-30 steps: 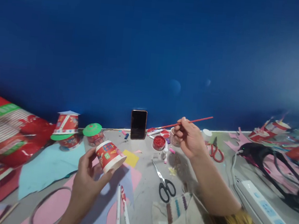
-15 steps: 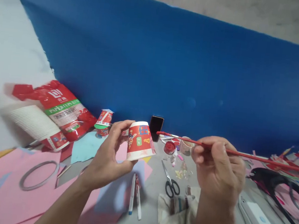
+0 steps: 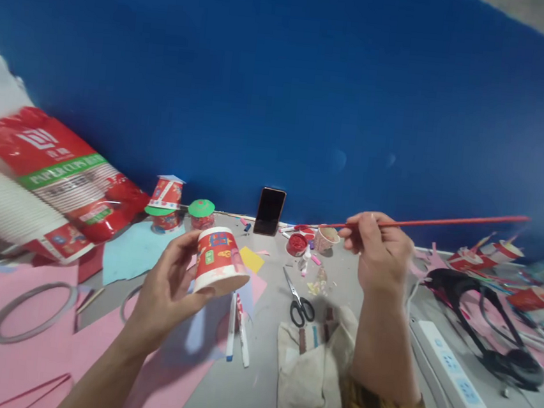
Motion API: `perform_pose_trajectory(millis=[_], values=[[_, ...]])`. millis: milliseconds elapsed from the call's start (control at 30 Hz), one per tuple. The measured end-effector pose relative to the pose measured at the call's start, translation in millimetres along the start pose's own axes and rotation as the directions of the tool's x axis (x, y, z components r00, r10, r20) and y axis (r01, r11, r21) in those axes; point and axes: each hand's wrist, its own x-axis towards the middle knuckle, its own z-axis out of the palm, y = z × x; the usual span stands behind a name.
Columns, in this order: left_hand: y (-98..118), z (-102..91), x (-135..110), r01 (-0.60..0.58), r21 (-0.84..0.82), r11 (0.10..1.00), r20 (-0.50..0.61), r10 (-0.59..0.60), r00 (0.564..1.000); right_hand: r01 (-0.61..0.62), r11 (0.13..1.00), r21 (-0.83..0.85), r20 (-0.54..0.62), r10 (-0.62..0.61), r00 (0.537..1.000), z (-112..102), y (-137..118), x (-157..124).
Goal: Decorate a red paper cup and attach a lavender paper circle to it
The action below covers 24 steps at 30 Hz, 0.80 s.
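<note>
My left hand (image 3: 168, 287) grips a red and white printed paper cup (image 3: 218, 260), held upside down above the grey table (image 3: 259, 382). My right hand (image 3: 383, 253) pinches a long thin red brush (image 3: 443, 222) near its front end; the handle runs out to the right. The brush tip reaches toward a small pot of red glitter (image 3: 296, 243) and a small cup (image 3: 326, 238) by the blue wall. The two hands are well apart, the cup left of the brush.
Black-handled scissors (image 3: 297, 299), two pens (image 3: 236, 325), a beige cloth pouch (image 3: 308, 374), pink and blue paper sheets (image 3: 8, 345), a tape ring (image 3: 30, 312), a red bag of stacked cups (image 3: 38, 181), decorated cups (image 3: 163, 203), a phone (image 3: 270, 211), a power strip (image 3: 448, 368) and black cables (image 3: 482, 314).
My right hand has moved away from the cup toward the back of the table, the brush tip now near the small pots. The cup dropped slightly lower; the camera view shifted.
</note>
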Motion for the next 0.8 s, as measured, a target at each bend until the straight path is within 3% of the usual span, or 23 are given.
perform_pose_trajectory(millis=[133,267,333,433,533,633,800], values=[[-2,7.9,3,-0.004,-0.001,1.0,-0.015,0.004,1.0,0.013,0.999,0.051,-0.014,-0.012,1.0,2,8,-5],[0,14.2,-1,-0.052,0.078,0.996,0.042,0.049,0.998,-0.071,0.995,0.072,0.156,0.06,0.986,7,13,-21],[-8,9.0,-7,-0.047,0.142,0.989,0.042,0.041,0.998,-0.084,0.996,0.01,0.16,0.082,0.984,2,25,-17],[-30,-4.8,-15,0.023,0.181,0.983,0.004,-0.024,1.0,-0.051,0.974,-0.222,0.059,0.065,0.996,-10,55,8],[-52,-14.0,-16,0.103,0.153,0.983,-0.046,-0.097,0.994,-0.031,0.796,-0.604,0.128,0.135,0.983,-17,89,41],[-61,-14.7,-12,0.133,0.156,0.979,-0.088,-0.121,0.989,-0.021,0.718,-0.695,0.209,0.23,0.951,-8,119,62],[-55,-12.9,-4,0.157,0.116,0.981,-0.147,-0.14,0.979,0.015,0.567,-0.824,0.291,0.399,0.87,20,151,66]])
